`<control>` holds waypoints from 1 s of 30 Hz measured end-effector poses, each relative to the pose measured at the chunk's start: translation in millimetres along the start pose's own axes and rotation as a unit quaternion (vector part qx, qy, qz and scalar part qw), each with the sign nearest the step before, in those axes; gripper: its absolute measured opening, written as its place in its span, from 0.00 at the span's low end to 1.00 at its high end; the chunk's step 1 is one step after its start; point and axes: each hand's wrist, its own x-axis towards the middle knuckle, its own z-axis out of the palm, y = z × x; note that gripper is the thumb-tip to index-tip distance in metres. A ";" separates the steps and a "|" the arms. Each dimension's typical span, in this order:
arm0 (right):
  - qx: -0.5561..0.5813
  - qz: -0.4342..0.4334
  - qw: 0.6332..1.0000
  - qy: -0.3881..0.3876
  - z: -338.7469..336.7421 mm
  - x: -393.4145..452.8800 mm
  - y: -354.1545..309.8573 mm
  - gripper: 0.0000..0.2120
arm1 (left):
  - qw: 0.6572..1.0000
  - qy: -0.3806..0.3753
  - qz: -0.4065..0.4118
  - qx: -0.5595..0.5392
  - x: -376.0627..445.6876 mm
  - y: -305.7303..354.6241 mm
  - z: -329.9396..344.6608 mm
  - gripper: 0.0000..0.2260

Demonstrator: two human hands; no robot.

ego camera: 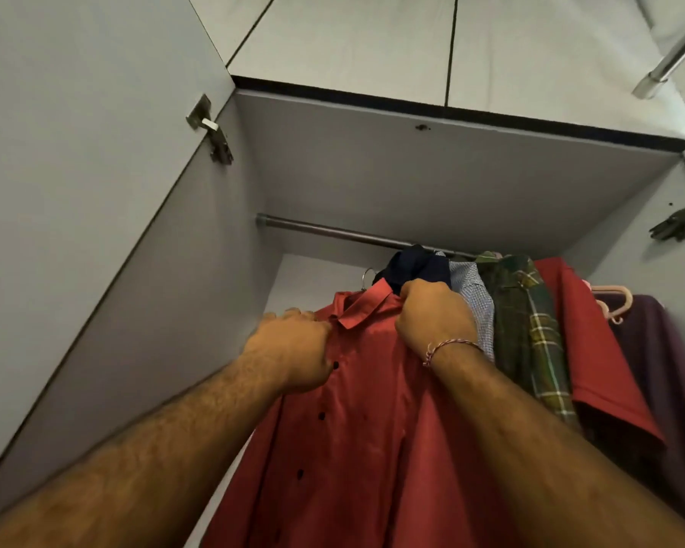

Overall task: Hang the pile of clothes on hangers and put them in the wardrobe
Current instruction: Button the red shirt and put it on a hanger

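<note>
I count six garments: one orange-red shirt point(372, 409), one dark navy piece point(412, 267), one blue checked shirt point(471, 294), one green plaid shirt point(526, 310), one red top point(594, 350), one purple top point(657, 369). One rail point(333, 232), two hinges, two hands.

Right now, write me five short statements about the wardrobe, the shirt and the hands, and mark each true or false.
1. Both hands hold the red shirt near its collar. True: left hand, right hand.
2. The shirt's hanger hook is already over the rail. False: the hook is below the rail, not on it.
3. A plaid shirt hangs right of the hands. True.
4. The right wrist is bare. False: it wears a thread bracelet.
5. The rail's left stretch carries clothes. False: the hung clothes are bunched at the right.
</note>
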 end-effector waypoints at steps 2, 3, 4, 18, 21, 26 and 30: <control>-0.035 -0.001 0.999 0.013 18.0 24.8 -12.2 0.10 | 1.000 0.009 0.011 -0.006 26.5 -14.3 18.2 0.20; -0.053 -0.004 0.998 0.021 27.9 39.9 -18.8 0.11 | 1.000 0.013 0.018 -0.011 41.6 -23.3 27.4 0.20; -0.066 -0.007 0.997 0.027 35.0 53.3 -22.4 0.11 | 0.999 0.016 0.025 -0.015 54.4 -29.8 33.9 0.20; -0.216 0.044 0.971 0.087 72.7 165.7 -25.3 0.12 | 0.991 0.084 0.098 -0.041 149.7 -61.0 81.7 0.18; -0.225 0.053 0.967 0.104 74.1 163.5 -23.2 0.11 | 0.990 0.091 0.096 -0.051 151.4 -59.2 87.6 0.18; -0.230 0.036 0.966 0.113 82.2 136.2 -11.9 0.09 | 0.989 0.097 0.090 -0.061 144.3 -45.7 94.9 0.17; -0.220 0.028 0.968 0.118 81.6 120.1 0.5 0.11 | 0.988 0.121 0.067 -0.072 136.0 -31.6 92.1 0.18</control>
